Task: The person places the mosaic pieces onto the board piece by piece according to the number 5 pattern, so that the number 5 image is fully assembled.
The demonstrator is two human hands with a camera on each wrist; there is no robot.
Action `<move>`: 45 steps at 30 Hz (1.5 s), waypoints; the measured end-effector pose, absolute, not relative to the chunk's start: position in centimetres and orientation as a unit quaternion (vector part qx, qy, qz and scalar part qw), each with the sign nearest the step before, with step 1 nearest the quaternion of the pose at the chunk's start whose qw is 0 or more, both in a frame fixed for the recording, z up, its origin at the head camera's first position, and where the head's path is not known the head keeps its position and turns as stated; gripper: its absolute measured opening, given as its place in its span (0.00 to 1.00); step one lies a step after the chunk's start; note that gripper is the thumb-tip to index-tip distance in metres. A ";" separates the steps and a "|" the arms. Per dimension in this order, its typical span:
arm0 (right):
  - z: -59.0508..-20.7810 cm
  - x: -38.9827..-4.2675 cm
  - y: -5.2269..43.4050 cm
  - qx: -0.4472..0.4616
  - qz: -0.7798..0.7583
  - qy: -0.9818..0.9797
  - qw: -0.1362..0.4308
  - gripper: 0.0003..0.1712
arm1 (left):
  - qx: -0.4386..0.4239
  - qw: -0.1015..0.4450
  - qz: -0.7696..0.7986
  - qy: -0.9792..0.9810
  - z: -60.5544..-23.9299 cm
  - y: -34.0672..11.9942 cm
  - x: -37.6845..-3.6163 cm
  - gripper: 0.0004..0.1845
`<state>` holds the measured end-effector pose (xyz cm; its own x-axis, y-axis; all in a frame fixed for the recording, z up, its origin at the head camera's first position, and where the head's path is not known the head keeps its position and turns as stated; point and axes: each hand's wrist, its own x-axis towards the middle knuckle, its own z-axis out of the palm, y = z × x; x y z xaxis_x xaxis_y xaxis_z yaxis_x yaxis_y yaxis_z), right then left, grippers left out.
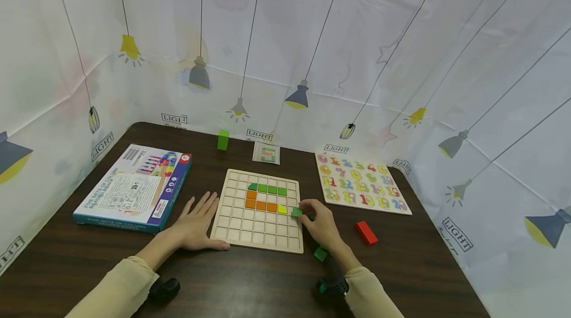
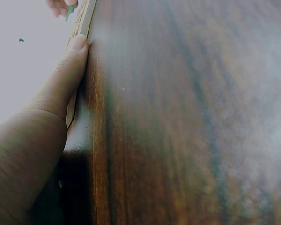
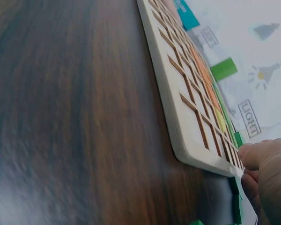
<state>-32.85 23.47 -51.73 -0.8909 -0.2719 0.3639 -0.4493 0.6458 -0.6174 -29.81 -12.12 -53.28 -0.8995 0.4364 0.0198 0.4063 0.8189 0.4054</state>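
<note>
Right hand [image 1: 322, 225]: fingers pinched on green block [image 1: 297, 212] at grid board [image 1: 232, 231] right edge. Left hand [image 1: 196, 224]: fingers spread flat on worktop [image 1: 250, 283], touching board's left edge.

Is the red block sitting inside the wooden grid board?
No, the red block lies on the dark table, to the right of the wooden grid board and apart from it.

Two bare hands, pale cream long sleeves, black wrist-worn camera mounts, green markings on the right one.
</note>
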 end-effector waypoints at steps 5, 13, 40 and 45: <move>-51.8 -32.5 22.6 0.217 0.375 -0.894 0.117 0.17 | 0.223 0.034 0.211 0.951 -53.3 -12.1 -29.8 0.70; -51.6 -32.1 21.3 0.229 0.359 -0.898 0.111 0.16 | 0.227 0.039 0.202 0.952 -52.7 -12.1 -29.6 0.68; -52.1 -32.1 20.3 0.242 0.327 -0.906 0.112 0.18 | 0.221 0.042 0.204 0.953 -52.4 -12.0 -29.5 0.67; -52.1 -32.1 20.6 0.255 0.335 -0.898 0.124 0.18 | 0.224 0.045 0.192 0.954 -51.6 -11.9 -29.1 0.66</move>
<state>-32.08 20.58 -52.11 -0.8390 -0.3757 0.3935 -0.5417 0.6450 -0.5391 -29.10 -11.93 -51.57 -0.8957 0.4446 0.0008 0.4104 0.8261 0.3862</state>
